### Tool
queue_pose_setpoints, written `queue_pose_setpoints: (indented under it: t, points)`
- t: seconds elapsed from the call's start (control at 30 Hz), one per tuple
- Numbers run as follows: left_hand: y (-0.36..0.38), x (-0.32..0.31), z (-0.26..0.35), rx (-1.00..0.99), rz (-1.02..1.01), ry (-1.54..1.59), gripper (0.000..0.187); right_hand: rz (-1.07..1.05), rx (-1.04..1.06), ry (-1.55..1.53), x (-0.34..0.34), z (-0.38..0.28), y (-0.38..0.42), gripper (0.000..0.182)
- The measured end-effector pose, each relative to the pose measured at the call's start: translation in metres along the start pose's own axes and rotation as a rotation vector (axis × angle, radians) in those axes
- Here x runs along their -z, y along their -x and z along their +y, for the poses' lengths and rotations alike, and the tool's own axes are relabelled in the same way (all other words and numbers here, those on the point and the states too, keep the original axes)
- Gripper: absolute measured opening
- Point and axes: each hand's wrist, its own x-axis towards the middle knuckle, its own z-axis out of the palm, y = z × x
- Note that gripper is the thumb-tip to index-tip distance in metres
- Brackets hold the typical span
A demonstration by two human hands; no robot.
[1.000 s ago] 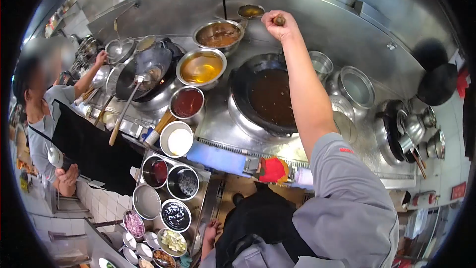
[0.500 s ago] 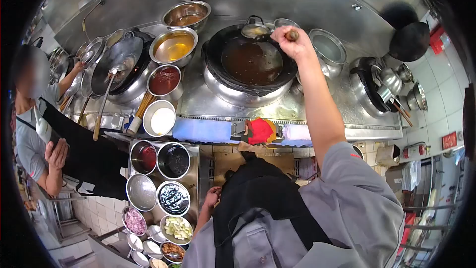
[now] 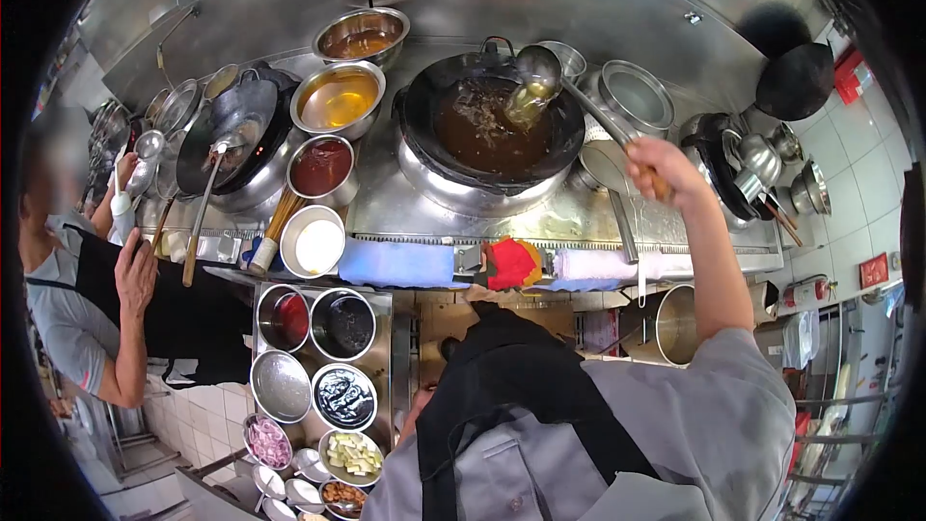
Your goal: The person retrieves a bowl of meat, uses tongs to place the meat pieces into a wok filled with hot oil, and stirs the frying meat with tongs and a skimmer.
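My right hand (image 3: 667, 174) is closed around the wooden handle of a ladle (image 3: 542, 66). The ladle's bowl is tipped over the wok (image 3: 424, 135), and yellowish liquid pours from it into the dark brown liquid (image 3: 502, 140) there, which is splashing. Down at my side, my left hand (image 3: 422, 397) is partly covered by my body and apron, so its fingers barely show. A strainer or pan with a long metal handle (image 3: 622, 227) rests right of the wok, below my right forearm and hand.
Left of the wok stand bowls of amber liquid (image 3: 338, 98) and a pot of red sauce (image 3: 320, 168). Lower left, several containers hold sauces, chopped onion (image 3: 267, 441) and pale green pieces (image 3: 354, 453). A co-worker (image 3: 77, 280) stands at another wok (image 3: 231, 125).
My right hand has moved right and toward me, while the ladle has risen and tipped, pouring into the wok. The co-worker's hands have shifted. My left hand is more hidden.
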Motion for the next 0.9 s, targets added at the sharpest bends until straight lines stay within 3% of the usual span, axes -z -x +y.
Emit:
queue_pose_setpoints:
  t: [0.03, 0.1, 0.13, 0.2, 0.23, 0.27, 0.33, 0.47, 0.53, 0.6, 0.67, 0.73, 0.77, 0.8, 0.87, 0.9]
  points:
    - [0.004, 0.002, 0.008, 0.005, 0.001, -0.016, 0.026, -0.006, 0.001, 0.003, -0.005, 0.011, 0.007, 0.024]
    - [0.01, 0.005, 0.024, 0.012, 0.004, -0.035, 0.025, 0.184, 0.131, 0.404, -0.017, 0.028, 0.012, 0.043]
    - [0.012, 0.007, 0.032, 0.016, 0.008, -0.041, 0.025, 0.171, 0.133, 0.404, -0.007, 0.037, -0.005, 0.043]
    - [0.019, 0.011, 0.051, 0.022, 0.02, -0.05, 0.025, 0.281, 0.69, 0.905, 0.022, 0.075, -0.057, 0.054]
    - [0.022, 0.013, 0.062, 0.023, 0.03, -0.051, 0.025, 0.318, 1.194, 1.149, 0.008, 0.065, -0.078, 0.05]
    - [0.024, 0.016, 0.073, 0.03, 0.044, -0.048, 0.025, 0.298, 1.208, 1.137, -0.004, 0.054, -0.09, 0.05]
    - [0.021, 0.017, 0.084, 0.047, 0.082, -0.035, 0.025, 0.097, 0.348, 0.424, -0.063, 0.01, -0.093, 0.047]
    - [-0.012, -0.03, 0.022, 0.133, 0.141, 0.138, 0.024, -0.221, 0.403, 0.274, -0.11, -0.047, -0.214, 0.019]
    - [-0.009, -0.034, 0.025, 0.168, 0.173, 0.185, 0.024, -0.243, 0.398, 0.301, -0.146, -0.071, -0.28, 0.003]
    - [0.012, -0.035, 0.049, 0.327, 0.212, 0.448, 0.023, -0.2, 0.349, 0.371, -0.187, -0.088, -0.338, 0.006]
    - [0.035, -0.035, 0.07, 0.302, 0.286, 0.402, 0.023, -0.149, 0.269, 0.478, -0.224, -0.1, -0.376, 0.006]
    - [0.069, -0.014, 0.14, 0.382, 0.376, 0.583, 0.023, -0.137, 0.217, 0.483, -0.254, -0.104, -0.39, 0.007]
    - [0.061, -0.035, 0.103, 0.374, 0.385, 0.811, 0.022, -0.106, 0.163, 0.491, -0.266, -0.106, -0.396, 0.008]
    - [0.067, -0.043, 0.104, 0.381, 0.401, 0.822, 0.022, -0.127, 0.163, 0.495, -0.274, -0.107, -0.407, 0.008]
    - [0.076, -0.053, 0.107, 0.409, 0.506, 0.923, 0.022, -0.293, -0.077, 0.028, -0.285, -0.113, -0.434, 0.006]
    - [0.081, -0.054, 0.11, 0.415, 0.518, 0.932, 0.022, -0.268, -0.213, -0.307, -0.29, -0.118, -0.443, 0.005]
